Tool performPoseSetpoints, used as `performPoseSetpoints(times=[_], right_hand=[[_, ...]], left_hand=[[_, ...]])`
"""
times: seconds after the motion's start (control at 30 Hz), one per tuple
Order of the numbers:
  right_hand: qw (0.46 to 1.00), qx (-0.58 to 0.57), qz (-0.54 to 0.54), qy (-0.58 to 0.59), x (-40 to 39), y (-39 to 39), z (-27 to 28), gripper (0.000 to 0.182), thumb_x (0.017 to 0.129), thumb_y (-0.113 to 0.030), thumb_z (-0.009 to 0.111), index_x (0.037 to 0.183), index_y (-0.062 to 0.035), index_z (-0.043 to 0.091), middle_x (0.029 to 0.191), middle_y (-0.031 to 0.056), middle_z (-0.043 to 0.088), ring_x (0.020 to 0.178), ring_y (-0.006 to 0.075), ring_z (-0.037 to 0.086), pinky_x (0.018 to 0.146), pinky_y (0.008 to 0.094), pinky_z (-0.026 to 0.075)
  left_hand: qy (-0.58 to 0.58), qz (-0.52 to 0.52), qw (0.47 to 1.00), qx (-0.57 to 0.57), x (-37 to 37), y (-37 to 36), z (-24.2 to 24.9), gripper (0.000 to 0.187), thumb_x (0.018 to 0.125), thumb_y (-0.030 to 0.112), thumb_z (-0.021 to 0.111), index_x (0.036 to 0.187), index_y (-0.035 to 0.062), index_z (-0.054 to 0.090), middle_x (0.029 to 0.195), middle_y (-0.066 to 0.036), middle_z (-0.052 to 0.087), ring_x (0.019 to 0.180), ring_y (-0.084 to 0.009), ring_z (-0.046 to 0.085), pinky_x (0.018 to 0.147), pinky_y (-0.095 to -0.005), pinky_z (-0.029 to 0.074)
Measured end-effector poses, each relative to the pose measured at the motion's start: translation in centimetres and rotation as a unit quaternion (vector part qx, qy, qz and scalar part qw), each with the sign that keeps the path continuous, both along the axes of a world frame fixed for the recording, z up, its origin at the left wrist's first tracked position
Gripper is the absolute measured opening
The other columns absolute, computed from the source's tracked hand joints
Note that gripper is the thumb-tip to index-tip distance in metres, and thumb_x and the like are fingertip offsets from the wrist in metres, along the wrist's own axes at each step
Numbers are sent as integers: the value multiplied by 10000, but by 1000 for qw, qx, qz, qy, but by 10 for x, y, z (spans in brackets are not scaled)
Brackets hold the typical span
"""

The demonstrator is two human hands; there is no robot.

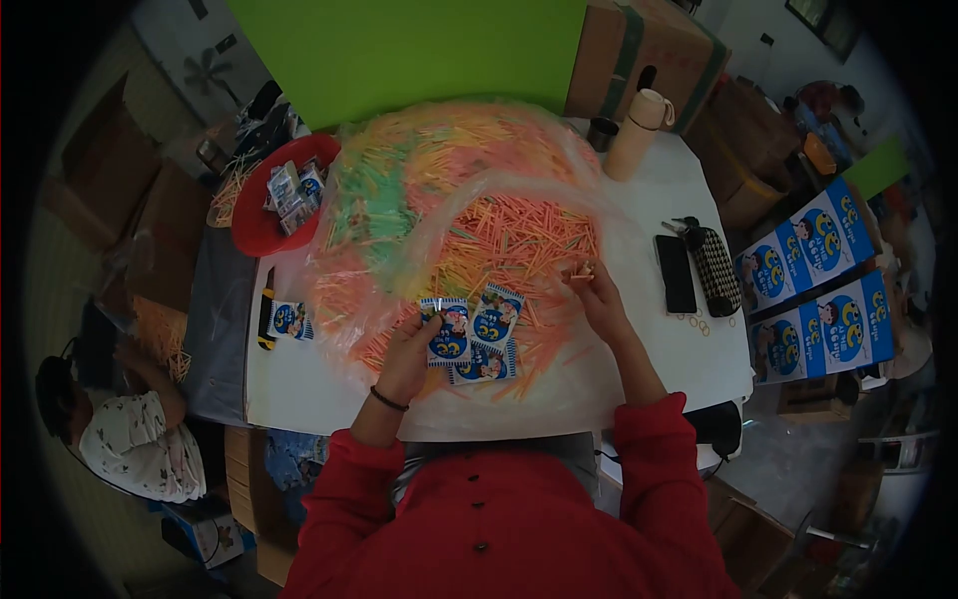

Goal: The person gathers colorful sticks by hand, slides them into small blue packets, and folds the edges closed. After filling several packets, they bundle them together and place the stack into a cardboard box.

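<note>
My left hand grips a small blue-and-white packet between thumb and fingers. Two more packets of the same kind, one upper and one lower, lie beside it on loose sticks. In my right hand, the closed fingertips pinch a few short thin sticks. Between and beyond both hands spreads a heap of thin pink, orange and yellow sticks, partly inside a large clear plastic bag with green ones at its left.
A red bowl of packets stands at the left, near a yellow-black cutter and a single packet. At the right are a bottle, a phone, a checkered pouch and blue boxes. Another person sits left.
</note>
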State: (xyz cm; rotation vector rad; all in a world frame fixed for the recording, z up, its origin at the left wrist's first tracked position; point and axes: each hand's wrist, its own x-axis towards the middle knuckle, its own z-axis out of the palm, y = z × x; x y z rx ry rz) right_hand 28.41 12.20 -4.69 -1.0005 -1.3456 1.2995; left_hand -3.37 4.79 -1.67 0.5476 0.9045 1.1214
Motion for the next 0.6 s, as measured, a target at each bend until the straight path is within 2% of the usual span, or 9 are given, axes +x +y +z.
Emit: performPoseSetpoints(times=[0.07, 0.3, 0.37, 0.4, 0.47, 0.5, 0.53, 0.57, 0.6], right_hand=[[990, 101, -67, -68, -11, 0, -12, 289, 925, -65, 575, 1204, -26, 511, 1078, 46, 589, 983, 148, 580, 845, 279, 466], [972, 59, -45, -222, -10, 2, -8, 237, 953, -99, 537, 1182, -37, 539, 1003, 28, 600, 914, 118, 559, 844, 249, 439], [985, -54, -165, -8, -22, 9, 0, 223, 955, -106, 536, 1153, -2, 535, 969, 44, 607, 903, 130, 561, 826, 262, 455], [985, -54, -162, -8, -22, 14, -2, 223, 955, -106, 536, 1153, -2, 535, 969, 44, 607, 903, 130, 561, 826, 262, 455], [962, -83, -233, 117, -22, 21, -7, 210, 962, -110, 528, 1129, 18, 533, 978, 65, 608, 889, 148, 569, 813, 286, 470], [962, -85, -231, 116, -25, 19, -12, 210, 962, -110, 528, 1129, 18, 533, 978, 65, 608, 889, 148, 569, 813, 286, 470], [974, 25, -223, -38, -28, 15, -18, 212, 967, -111, 520, 1133, 21, 531, 985, 73, 610, 907, 156, 571, 819, 298, 476], [950, 136, -207, -189, -31, 11, -23, 215, 972, -113, 513, 1137, 23, 529, 993, 81, 611, 925, 164, 574, 824, 310, 481], [951, 136, -205, -189, -32, 6, -25, 215, 972, -113, 513, 1137, 23, 529, 993, 81, 611, 925, 164, 574, 824, 310, 481]], left_hand=[[7, 0, 1000, -2, 0, 0, -2, 245, 984, 136, 512, 1191, 25, 583, 1077, -72, 672, 960, -163, 662, 848, -312, 546], [-124, -19, 990, -57, 8, -2, 17, 280, 986, 149, 499, 1224, 3, 526, 1147, -105, 643, 1007, -212, 650, 873, -369, 547], [-152, -44, 985, -75, 6, -2, 16, 312, 988, 154, 492, 1258, -1, 498, 1184, -107, 629, 1046, -215, 635, 898, -377, 534], [-181, -47, 978, -90, 7, -1, 13, 330, 988, 161, 489, 1271, -8, 480, 1202, -118, 621, 1064, -228, 628, 919, -397, 524], [-211, -47, 970, -106, 5, -3, 6, 350, 988, 169, 486, 1285, -15, 463, 1220, -128, 612, 1082, -242, 621, 940, -417, 514], [-209, -52, 970, -113, 5, -4, 5, 356, 988, 176, 489, 1285, -18, 464, 1226, -133, 609, 1097, -249, 615, 955, -428, 505], [-206, -58, 970, -119, 5, -4, 5, 362, 988, 184, 492, 1286, -20, 466, 1232, -138, 606, 1112, -257, 608, 970, -440, 496], [-205, -57, 970, -118, 5, -5, 5, 362, 988, 184, 492, 1286, -20, 466, 1232, -138, 606, 1112, -257, 608, 970, -440, 496], [-193, -57, 974, -109, 6, -7, 6, 352, 991, 178, 484, 1283, -16, 469, 1220, -136, 611, 1099, -257, 615, 951, -446, 509]])
